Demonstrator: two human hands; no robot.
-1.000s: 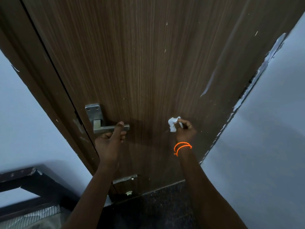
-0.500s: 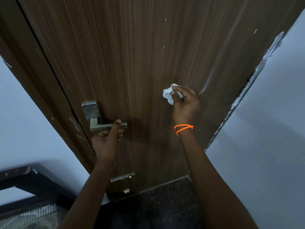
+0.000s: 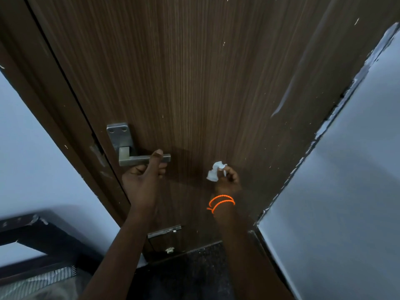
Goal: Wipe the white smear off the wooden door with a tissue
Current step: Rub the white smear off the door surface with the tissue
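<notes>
The soft, light tissue (image 3: 215, 172) is pinched by the right hand (image 3: 227, 179); the handle (image 3: 145, 159) is gripped by the left hand (image 3: 142, 180). A bunched grip is advised.

the door (image 3: 194, 83) face lies bare from my tissue hand (image 3: 227, 180) up to the white smear (image 3: 283, 100) at one o'clock; the lever handle (image 3: 142, 159) juts out at nine o'clock.

Dark brown vertical-grained door (image 3: 194, 83); white tissue (image 3: 214, 174); silver handle (image 3: 138, 159); orange beaded wristband (image 3: 220, 202)
</notes>
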